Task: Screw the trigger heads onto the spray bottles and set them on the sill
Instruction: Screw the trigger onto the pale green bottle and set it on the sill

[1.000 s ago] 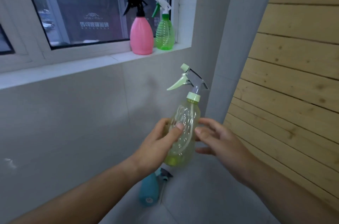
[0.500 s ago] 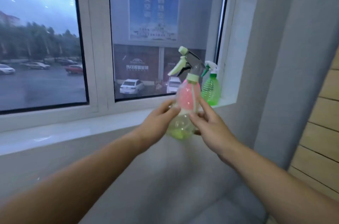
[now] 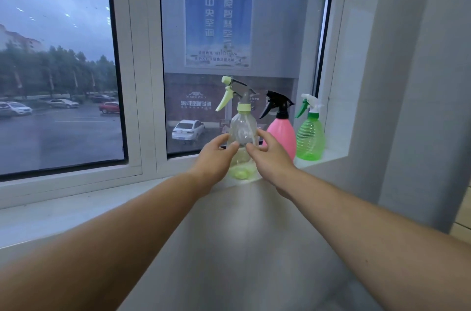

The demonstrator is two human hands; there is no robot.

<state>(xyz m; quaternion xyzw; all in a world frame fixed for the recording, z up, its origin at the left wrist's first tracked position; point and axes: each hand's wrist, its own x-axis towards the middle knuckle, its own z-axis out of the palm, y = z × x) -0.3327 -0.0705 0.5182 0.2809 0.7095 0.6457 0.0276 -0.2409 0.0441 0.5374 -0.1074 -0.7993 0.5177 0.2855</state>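
A clear yellow-green spray bottle [image 3: 242,132] with a pale green and grey trigger head [image 3: 233,92] stands upright at the front edge of the white window sill [image 3: 76,205]. My left hand [image 3: 215,160] grips its left side and my right hand [image 3: 271,156] its right side, fingertips nearly meeting across its body. To its right on the sill stand a pink bottle [image 3: 283,133] with a black trigger head and a green ribbed bottle [image 3: 310,138] with a white and green trigger head.
The window glass and white frame [image 3: 139,81] rise right behind the bottles. A grey wall column [image 3: 407,81] closes the sill on the right. The sill stretches bare to the left. Wood panelling [image 3: 462,224] shows at the far right edge.
Both hands carried the yellow-green bottle up from waist height to the sill, left of the pink bottle. My view rose from the floor to the window; the teal bottle on the floor left the frame.
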